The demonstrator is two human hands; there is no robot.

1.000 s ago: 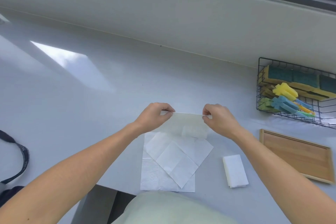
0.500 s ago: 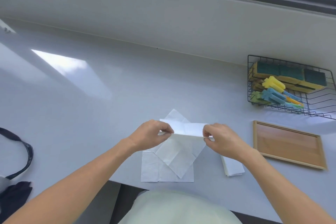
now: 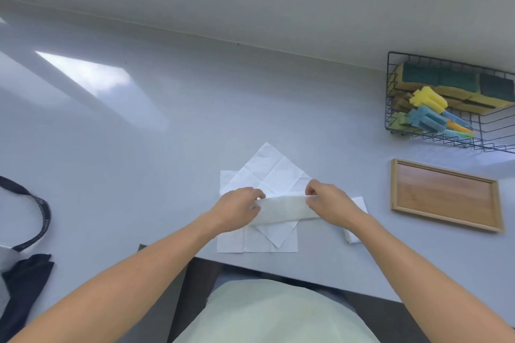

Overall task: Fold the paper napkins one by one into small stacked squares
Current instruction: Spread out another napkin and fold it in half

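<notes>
1. The napkin in work [image 3: 287, 210] is a long, narrow folded strip held crosswise just above the loose sheets, near the front edge of the counter [image 3: 167, 147].
2. The left hand [image 3: 237, 209] grips the strip's left end; its fingers [image 3: 255, 198] are curled over the upper edge. The right hand [image 3: 328, 203] pinches the right end, fingers bent down onto the paper. Holding both ends keeps the layers aligned and the crease line taut.
3. Judgement: the strip is mid-fold; its length likely calls for a further fold, end to end, to reach a small square.
4. Beneath the strip lie the unfolded napkins [image 3: 267, 172]: one square to the counter edge, one turned diagonally on top. They serve as the supply, placed directly in front of the person for short reach.
5. A finished folded napkin [image 3: 359, 205] lies just right of the supply, partly hidden by the right wrist. It probably marks the stacking position.
6. Further right: a wooden tray [image 3: 446, 195] and, behind it, a wire basket [image 3: 390, 92] holding sponges [image 3: 446, 78].
7. At far left: a dark strap [image 3: 41, 214].
</notes>
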